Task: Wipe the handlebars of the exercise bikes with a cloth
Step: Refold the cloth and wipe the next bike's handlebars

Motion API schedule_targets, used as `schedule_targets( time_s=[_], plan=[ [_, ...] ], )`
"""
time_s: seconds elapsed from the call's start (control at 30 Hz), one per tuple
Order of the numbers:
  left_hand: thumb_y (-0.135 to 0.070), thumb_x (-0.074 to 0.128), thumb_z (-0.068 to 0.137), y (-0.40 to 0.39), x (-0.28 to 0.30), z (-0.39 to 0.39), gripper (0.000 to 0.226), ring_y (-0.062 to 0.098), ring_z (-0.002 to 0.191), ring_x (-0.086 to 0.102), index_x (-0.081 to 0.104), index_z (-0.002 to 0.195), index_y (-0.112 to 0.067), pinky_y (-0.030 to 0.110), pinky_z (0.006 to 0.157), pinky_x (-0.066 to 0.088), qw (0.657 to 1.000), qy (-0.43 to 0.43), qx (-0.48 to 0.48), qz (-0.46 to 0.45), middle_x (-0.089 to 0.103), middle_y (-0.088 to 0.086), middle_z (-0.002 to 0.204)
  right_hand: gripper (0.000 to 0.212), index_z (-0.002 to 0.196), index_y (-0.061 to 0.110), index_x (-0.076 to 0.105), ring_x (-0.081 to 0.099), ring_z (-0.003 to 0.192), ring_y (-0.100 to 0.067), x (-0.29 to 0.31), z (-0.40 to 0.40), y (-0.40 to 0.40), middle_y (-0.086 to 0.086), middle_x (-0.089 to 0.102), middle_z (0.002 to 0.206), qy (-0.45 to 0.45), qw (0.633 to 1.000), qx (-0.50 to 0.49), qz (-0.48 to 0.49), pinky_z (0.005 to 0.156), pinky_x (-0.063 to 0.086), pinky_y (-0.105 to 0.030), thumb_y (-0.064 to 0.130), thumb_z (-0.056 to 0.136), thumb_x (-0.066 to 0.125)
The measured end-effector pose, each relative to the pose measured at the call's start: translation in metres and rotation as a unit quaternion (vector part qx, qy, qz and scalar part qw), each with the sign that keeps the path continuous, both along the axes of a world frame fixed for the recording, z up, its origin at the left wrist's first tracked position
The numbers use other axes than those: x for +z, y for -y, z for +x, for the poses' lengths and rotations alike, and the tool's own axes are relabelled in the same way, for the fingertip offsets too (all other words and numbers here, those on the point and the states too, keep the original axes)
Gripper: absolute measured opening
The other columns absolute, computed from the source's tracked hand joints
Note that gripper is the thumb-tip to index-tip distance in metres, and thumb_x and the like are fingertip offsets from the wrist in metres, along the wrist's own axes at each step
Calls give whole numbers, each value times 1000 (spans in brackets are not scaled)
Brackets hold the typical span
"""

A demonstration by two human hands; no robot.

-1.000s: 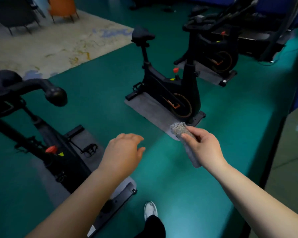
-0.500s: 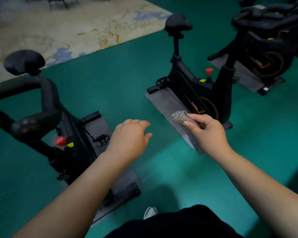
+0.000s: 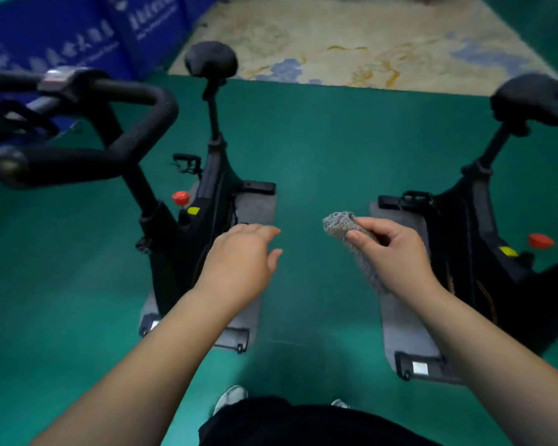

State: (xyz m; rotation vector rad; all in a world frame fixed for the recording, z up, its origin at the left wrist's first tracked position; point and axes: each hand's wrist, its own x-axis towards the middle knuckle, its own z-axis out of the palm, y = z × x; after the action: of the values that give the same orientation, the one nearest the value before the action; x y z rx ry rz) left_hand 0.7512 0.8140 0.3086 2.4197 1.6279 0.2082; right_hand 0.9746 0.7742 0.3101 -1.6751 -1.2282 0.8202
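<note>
Since the earlier frame the view is swinging left, bringing the black padded handlebar (image 3: 110,136) of the left exercise bike (image 3: 187,220) into fuller sight. The right hand (image 3: 397,252) is pinching the bunched grey terry cloth (image 3: 339,225) in a narrow grip over the green floor (image 3: 319,149), well apart from that bar, while the left hand (image 3: 242,262) is hovering relaxed and holding nothing. Judged step: approaching; next, the cloth needs carrying up-left onto the bar.

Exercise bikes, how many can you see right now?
2. One bike stands left of the left hand, its handlebar in view. The other bike stands right of the right hand, which holds the cloth. More may stand out of view.
</note>
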Motion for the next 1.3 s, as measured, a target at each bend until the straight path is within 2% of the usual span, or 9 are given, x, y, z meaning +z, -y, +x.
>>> schedule_targets(
  time_s=[0.13, 0.27, 0.37, 0.47, 0.67, 0.87, 1.03, 1.17, 1.3],
  plan=[
    [-35, 54, 92, 20, 4, -15, 40, 21, 118, 51, 54, 131, -25, 34, 96, 41, 995, 6, 95, 1, 61, -5, 125, 23, 93, 36, 68, 61, 81, 16, -1, -9, -26, 24, 67, 91, -29, 995, 92, 5, 75, 43, -1, 14, 84, 71],
    [-34, 55, 92, 30, 9, -36, 41, 21, 119, 50, 53, 133, -26, 34, 97, 41, 984, 7, 178, 2, 60, -5, 128, 21, 99, 31, 70, 61, 80, 16, 2, -34, -58, 29, 65, 88, -37, 984, 174, 4, 74, 45, -3, 15, 85, 70],
    [-33, 55, 93, 23, 9, -47, 44, 20, 123, 48, 50, 136, -26, 32, 100, 37, 976, 14, 217, 6, 58, -6, 132, 21, 93, 36, 69, 61, 78, 16, 7, -54, -85, 28, 66, 88, -28, 974, 226, 7, 72, 45, -4, 17, 85, 69],
    [-35, 55, 92, 6, 2, -54, 48, 18, 128, 45, 46, 139, -27, 34, 105, 37, 973, 16, 231, 7, 54, -6, 138, 25, 86, 42, 65, 59, 77, 19, 9, -69, -112, 30, 65, 86, -16, 967, 255, 20, 70, 43, -1, 17, 85, 69],
    [-46, 48, 94, -31, -9, -66, 62, 18, 144, 22, 24, 149, -32, 40, 116, 20, 970, -20, 238, -39, 29, -8, 155, 22, 90, 40, 66, 60, 80, 19, 23, -87, -160, 27, 65, 91, -24, 957, 287, 31, 71, 46, -1, 18, 85, 70],
    [-48, 44, 95, -44, 0, -73, 61, 14, 143, 21, 20, 149, -34, 36, 118, 16, 965, -25, 260, -17, 27, -12, 155, 28, 90, 42, 64, 61, 85, 16, 60, -107, -199, 27, 66, 92, -47, 937, 333, 98, 75, 47, -4, 14, 85, 69],
    [-46, 47, 94, -46, 7, -74, 58, 11, 143, 23, 29, 147, -33, 32, 117, 14, 948, -12, 318, -3, 32, -15, 152, 27, 91, 38, 66, 64, 82, 10, 93, -138, -236, 33, 68, 82, -82, 887, 426, 156, 72, 49, -8, 12, 84, 69],
    [-44, 54, 85, -50, 18, -63, 54, 17, 127, 50, 49, 136, -29, 36, 107, 37, 916, -26, 401, 5, 55, -11, 136, 24, 92, 36, 67, 66, 78, 5, 109, -157, -263, 27, 70, 84, -129, 819, 534, 165, 68, 50, -10, 14, 82, 69],
    [-41, 57, 78, -55, 28, -41, 50, 20, 109, 63, 61, 125, -24, 36, 93, 49, 869, -44, 491, 40, 68, -8, 117, 25, 95, 42, 67, 66, 88, 1, 116, -172, -288, 24, 71, 94, -118, 741, 638, 173, 76, 52, -16, 21, 81, 71]
  ],
)
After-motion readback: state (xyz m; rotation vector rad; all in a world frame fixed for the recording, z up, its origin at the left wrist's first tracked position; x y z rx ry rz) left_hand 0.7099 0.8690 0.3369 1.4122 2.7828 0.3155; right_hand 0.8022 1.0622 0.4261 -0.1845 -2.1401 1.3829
